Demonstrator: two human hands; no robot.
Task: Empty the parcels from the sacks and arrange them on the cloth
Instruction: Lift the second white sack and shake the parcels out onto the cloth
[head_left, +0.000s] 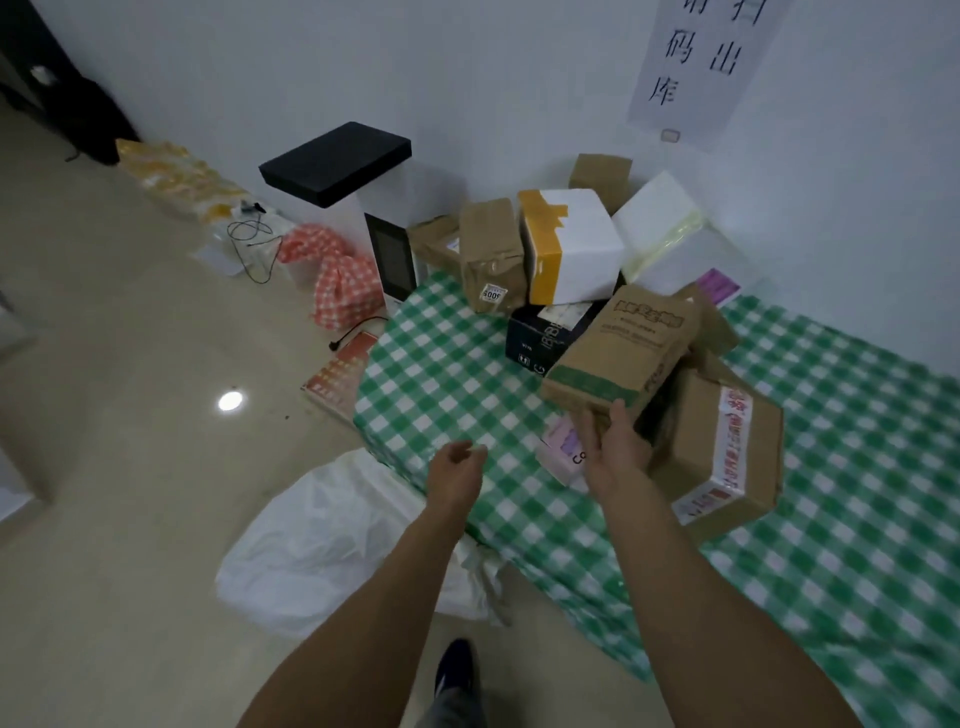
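Parcels (571, 249) lie heaped at centre right of the frame on the green checked cloth (441, 374), crowded toward the wall (hardly arranged yet). Our right hand (618, 452) grips the near end of a tilted long brown carton (623, 348), which we judge is bound for bare cloth. Our left hand (457, 470) hangs loosely open, holding nothing, near the slumped white sack (322, 551).

- Beige glossy floor (130, 467) carries a green-and-white checked cloth (441, 364), spread flat beside the wall.
- Crumpled white plastic sack (322, 545) lies at the cloth's near edge.
- Brown cardboard parcels (491, 249) are heaped on the cloth.
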